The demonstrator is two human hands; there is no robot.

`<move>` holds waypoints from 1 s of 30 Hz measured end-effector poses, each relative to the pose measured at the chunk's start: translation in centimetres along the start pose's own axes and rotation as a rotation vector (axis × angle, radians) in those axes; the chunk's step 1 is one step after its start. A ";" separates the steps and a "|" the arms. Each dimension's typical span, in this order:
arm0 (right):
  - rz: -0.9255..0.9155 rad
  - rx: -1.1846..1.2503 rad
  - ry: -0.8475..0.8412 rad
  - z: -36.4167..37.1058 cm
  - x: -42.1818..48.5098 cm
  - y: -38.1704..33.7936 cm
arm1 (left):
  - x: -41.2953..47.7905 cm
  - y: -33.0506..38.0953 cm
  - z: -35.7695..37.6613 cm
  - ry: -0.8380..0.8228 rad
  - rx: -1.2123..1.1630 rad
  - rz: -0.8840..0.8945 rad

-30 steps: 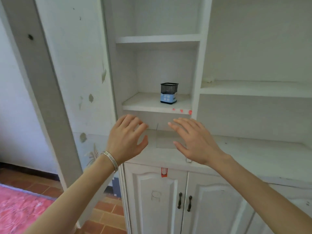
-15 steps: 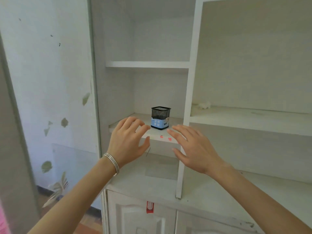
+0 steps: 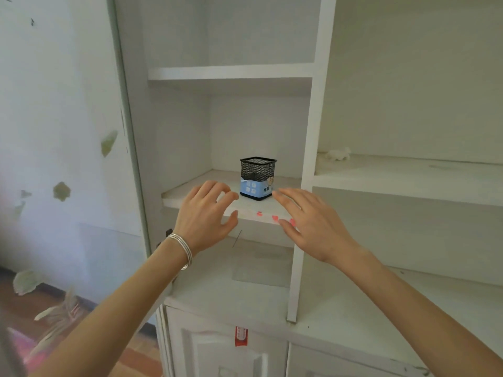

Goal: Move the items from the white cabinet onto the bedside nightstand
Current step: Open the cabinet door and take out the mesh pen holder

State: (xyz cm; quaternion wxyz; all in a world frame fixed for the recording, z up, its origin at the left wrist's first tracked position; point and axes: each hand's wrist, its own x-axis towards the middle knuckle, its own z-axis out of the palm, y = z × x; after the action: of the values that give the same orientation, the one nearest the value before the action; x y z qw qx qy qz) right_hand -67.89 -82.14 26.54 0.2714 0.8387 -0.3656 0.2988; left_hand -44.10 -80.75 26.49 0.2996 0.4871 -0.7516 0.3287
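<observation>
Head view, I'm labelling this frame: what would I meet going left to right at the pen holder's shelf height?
Peeled wall patch → left hand → mesh pen holder → right hand.

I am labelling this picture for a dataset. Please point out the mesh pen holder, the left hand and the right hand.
mesh pen holder (image 3: 255, 185): head view, on its blue label band.
left hand (image 3: 204, 216): head view, on the back of the hand.
right hand (image 3: 313, 221): head view, on the back of the hand.
</observation>
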 end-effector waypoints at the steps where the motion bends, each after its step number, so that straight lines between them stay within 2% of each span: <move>1: 0.006 -0.003 0.000 0.5 0.2 0.3 | 0.7 -0.4 0.7 -0.007 -0.010 -0.002; 7: 0.063 0.047 0.011 3.5 2.6 1.3 | 6.3 -2.9 5.5 -0.064 -0.084 -0.095; 10: 0.074 0.077 -0.048 5.3 5.2 1.5 | 7.5 -4.1 7.9 -0.091 -0.125 -0.139; 16: 0.158 0.027 -0.065 8.2 11.4 1.0 | 5.3 -7.3 9.7 -0.004 -0.135 -0.104; 21: 0.230 -0.106 -0.156 10.2 13.8 1.2 | 3.3 -8.8 10.7 -0.022 -0.186 -0.063; 27: 0.249 0.036 -0.005 10.2 15.9 0.8 | 2.2 -9.6 11.4 -0.014 -0.181 0.001; 30: 0.269 0.073 0.018 9.7 17.0 0.9 | 1.8 -9.3 11.7 -0.007 -0.182 0.022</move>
State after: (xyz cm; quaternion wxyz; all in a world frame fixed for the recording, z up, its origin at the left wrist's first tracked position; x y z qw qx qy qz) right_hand -56.22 -96.83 32.07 0.2015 0.7886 -0.4612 0.3534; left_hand -37.57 -93.78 22.64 0.3365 0.4509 -0.7846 0.2606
